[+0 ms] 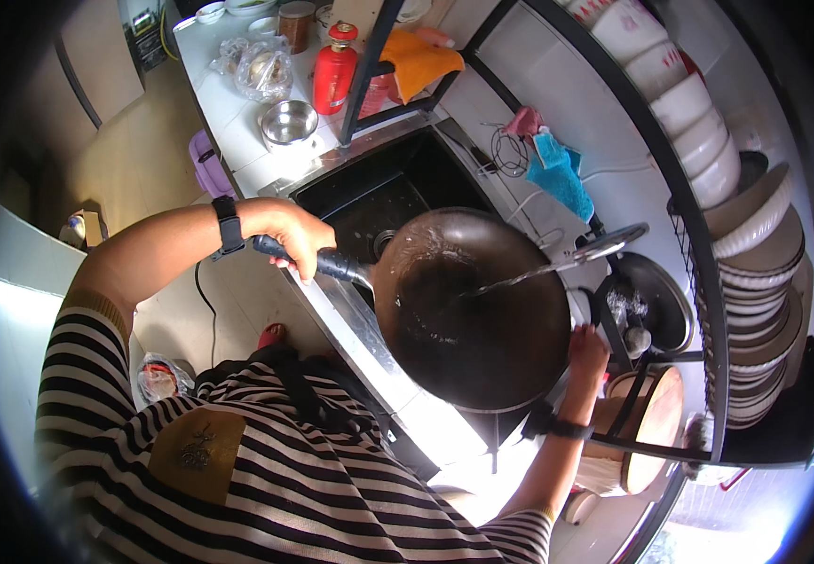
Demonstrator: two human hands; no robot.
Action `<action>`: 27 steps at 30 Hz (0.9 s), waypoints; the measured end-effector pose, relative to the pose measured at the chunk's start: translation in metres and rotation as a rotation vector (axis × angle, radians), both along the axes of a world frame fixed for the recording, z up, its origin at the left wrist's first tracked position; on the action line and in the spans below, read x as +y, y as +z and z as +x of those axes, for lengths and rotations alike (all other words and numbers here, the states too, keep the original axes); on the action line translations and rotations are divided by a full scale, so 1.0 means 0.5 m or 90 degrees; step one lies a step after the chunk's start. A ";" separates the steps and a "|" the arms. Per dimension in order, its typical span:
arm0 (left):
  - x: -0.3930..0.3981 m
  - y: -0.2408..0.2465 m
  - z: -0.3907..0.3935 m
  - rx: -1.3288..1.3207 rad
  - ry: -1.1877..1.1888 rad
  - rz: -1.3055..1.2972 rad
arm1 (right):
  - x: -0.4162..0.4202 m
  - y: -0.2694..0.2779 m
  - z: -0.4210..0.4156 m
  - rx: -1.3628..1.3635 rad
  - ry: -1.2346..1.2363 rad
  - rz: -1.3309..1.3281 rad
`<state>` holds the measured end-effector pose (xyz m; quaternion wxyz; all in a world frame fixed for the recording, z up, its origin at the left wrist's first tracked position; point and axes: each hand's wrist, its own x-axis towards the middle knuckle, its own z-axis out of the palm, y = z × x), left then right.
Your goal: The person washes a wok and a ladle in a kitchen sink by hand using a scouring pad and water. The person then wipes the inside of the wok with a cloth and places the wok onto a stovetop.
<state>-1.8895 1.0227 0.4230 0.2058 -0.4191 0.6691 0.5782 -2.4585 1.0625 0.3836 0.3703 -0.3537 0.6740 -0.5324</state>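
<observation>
My left hand (302,243) is closed around the dark handle of a large wok-like frying pan (477,310), which is held over the black sink (393,176). A thin stream of water runs from the metal faucet (611,242) into the pan, and the dark inside looks wet. My right hand (588,352) is at the pan's right edge, beside the faucet's base, with its fingers bent. Whether it grips the rim or a faucet part cannot be made out. The sink's drain (383,243) shows partly beside the pan.
A steel bowl (290,123), a red bottle (335,70) and plastic bags (264,69) stand on the left counter. A black rack frame (646,120) holding stacked bowls and plates (759,317) rises at right. Below it are another pan (678,303) and a round wooden board (663,430).
</observation>
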 end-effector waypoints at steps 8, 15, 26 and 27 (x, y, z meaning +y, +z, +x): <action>0.056 -0.012 0.076 -0.056 -0.024 -0.083 | 0.090 -0.045 0.130 -0.286 0.016 0.024; -0.004 -0.032 0.155 -0.082 0.022 -0.453 | -0.008 -0.106 0.212 -0.356 0.093 -0.064; -0.066 -0.138 0.073 0.029 0.085 -0.491 | -0.074 0.034 0.142 -0.126 0.034 -0.095; -0.059 -0.129 0.063 0.043 0.071 -0.478 | -0.063 0.054 0.130 -0.098 0.026 -0.075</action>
